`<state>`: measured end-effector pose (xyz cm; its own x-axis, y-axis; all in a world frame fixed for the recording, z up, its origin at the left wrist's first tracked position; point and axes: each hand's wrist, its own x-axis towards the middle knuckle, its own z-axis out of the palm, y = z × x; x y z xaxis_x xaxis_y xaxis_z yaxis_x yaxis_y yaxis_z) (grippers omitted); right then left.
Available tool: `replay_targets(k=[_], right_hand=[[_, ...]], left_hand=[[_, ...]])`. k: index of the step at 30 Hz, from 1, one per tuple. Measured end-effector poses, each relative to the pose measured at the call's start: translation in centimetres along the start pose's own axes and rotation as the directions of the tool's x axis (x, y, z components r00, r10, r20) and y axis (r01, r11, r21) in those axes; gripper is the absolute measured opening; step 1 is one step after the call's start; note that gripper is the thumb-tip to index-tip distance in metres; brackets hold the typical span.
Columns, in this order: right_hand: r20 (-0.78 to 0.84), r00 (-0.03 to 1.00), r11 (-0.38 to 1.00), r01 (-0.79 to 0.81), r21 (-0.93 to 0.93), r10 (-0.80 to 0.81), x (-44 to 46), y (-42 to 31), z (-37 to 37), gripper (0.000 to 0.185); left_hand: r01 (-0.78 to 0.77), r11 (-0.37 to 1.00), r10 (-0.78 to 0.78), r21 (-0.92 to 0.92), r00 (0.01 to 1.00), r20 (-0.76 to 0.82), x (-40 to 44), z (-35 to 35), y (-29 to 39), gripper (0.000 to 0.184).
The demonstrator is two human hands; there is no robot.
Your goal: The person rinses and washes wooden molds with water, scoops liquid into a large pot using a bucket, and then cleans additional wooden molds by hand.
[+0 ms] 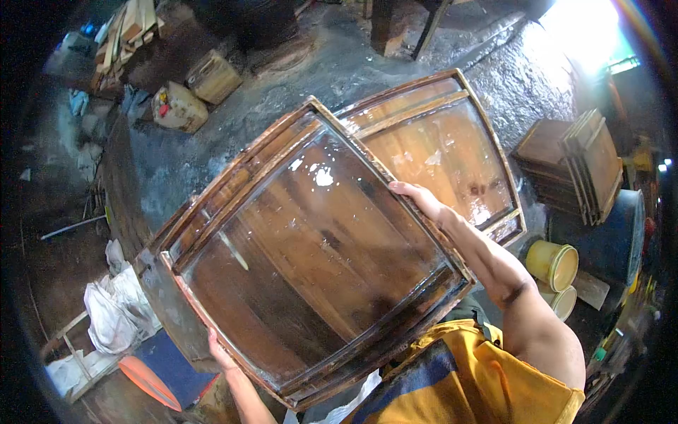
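Note:
A dark brown wooden panel (318, 247) with a raised frame, wet and shiny, is held tilted in front of my body. My right hand (421, 201) grips its upper right edge, the thumb lying along the rim. At the lower left edge, my left hand (221, 352) is closed on the same panel, most of its fingers hidden beneath. Behind it, partly covered, is a lighter orange-brown framed wooden panel (438, 152), also wet.
Stacked wooden panels (593, 169) stand at the right, near yellow buckets (553, 265) and a large blue barrel (607, 230). Plastic containers (179, 107) and wood pieces (131, 32) are at the upper left. White sacks (113, 318) lie at the left, above an orange object (150, 381).

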<state>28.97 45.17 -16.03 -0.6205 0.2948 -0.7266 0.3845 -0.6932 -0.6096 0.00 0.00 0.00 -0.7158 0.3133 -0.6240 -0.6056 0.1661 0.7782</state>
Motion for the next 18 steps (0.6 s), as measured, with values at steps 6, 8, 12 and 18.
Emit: replay_targets(k=[6, 8, 12, 18], right_hand=[[-0.219, 0.974, 0.998, 0.056, -0.004, -0.056, -6.5, 1.9, 2.8, 0.051], [-0.278, 0.951, 0.99, 0.119, -0.081, -0.138, -9.2, 1.5, 4.7, 0.051], [-0.286, 0.879, 0.917, 0.322, -0.235, -0.382, -11.7, 0.6, 5.4, 0.049], [-0.29, 0.594, 0.565, 0.348, -0.748, -0.75, -12.0, 3.2, 6.0, 0.047]], left_hand=[[0.051, 0.992, -0.041, 0.119, 0.996, -0.082, 1.3, -3.6, 1.3, 0.062], [0.085, 0.981, -0.061, 0.174, 0.988, -0.139, 1.6, -4.7, 1.9, 0.064], [0.091, 0.993, -0.098, 0.078, 0.99, 0.101, 6.0, -5.9, -0.3, 0.06], [0.09, 0.994, -0.1, 0.06, 0.977, 0.19, 5.8, -5.0, 0.2, 0.055]])
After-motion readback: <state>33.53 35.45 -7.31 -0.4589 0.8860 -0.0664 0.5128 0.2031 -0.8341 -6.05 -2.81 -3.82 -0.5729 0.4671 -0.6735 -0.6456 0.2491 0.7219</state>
